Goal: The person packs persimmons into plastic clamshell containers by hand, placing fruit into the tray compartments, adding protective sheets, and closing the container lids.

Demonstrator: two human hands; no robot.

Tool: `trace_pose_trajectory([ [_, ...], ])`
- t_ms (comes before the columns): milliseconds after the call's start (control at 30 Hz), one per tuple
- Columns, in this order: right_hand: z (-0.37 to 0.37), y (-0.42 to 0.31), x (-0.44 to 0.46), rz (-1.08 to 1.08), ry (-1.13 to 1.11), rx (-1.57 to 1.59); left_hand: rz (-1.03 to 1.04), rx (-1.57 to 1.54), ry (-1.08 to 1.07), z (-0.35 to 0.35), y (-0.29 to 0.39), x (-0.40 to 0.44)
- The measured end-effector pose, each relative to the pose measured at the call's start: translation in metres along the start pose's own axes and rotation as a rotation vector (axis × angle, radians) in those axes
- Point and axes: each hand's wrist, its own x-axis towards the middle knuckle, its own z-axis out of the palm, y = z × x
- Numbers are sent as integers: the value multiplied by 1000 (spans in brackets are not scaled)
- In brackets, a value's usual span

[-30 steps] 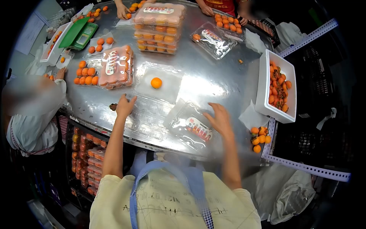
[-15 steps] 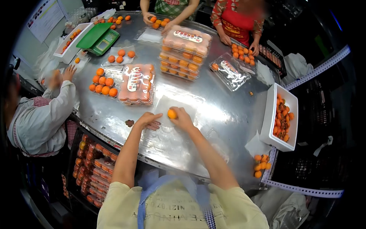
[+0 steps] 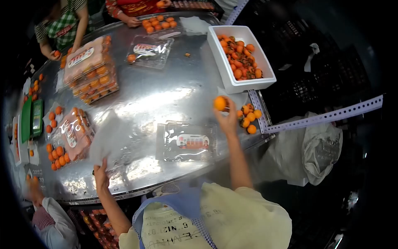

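Observation:
My right hand [image 3: 226,116] is closed round an orange fruit [image 3: 220,103] above the table's right side, beside a small group of orange fruits [image 3: 250,116]. My left hand [image 3: 100,174] is near the front edge at the left, by a clear plastic tray with a thin white sheet [image 3: 110,139]. Its fingers are blurred, and I cannot make out whether they hold anything. Between my hands lies a flat clear package with a printed label [image 3: 192,141]. Beyond my right hand stands a white foam box [image 3: 265,79] with many orange fruits.
Stacked fruit packs [image 3: 89,72] stand at the back left, with a lower stack [image 3: 74,135] nearer. A green scale [image 3: 36,118] is at the far left. An open clear pack [image 3: 150,52] lies behind. Co-workers stand at the back and left. A perforated metal strip [image 3: 323,115] juts out right.
The view has swung right. My right hand has moved from the tray to the loose fruits at the right, with an orange fruit in it. My left hand is apart from it at the left.

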Motion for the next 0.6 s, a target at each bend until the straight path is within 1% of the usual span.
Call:
trace_pose_trajectory([
  [33,-29,23,3,8,67,-192,67,-72,-57,-11,-8,3],
  [133,-71,80,2,4,78,-629,-31,-163,81,0,16,-31],
  [200,-75,102,0,-23,38,-876,51,-333,105,11,7,-39],
  [233,-70,92,-3,14,10,-580,100,-420,118,21,8,-39],
  [300,-54,40,-12,95,-44,8,494,56,6,96,38,-70],
  [367,-41,9,-38,648,-419,1104,631,39,-119,164,53,-93],
  [433,-42,-16,-48,908,-448,1540,1044,465,-373,192,48,-89],
  [500,-44,-15,-53,1004,-462,1562,942,598,-552,219,53,-99],
  [567,-42,6,-62,927,-454,1186,716,626,-777,233,61,-89],
  [600,-43,13,-63,914,-469,1149,599,635,-886,238,63,-84],
])
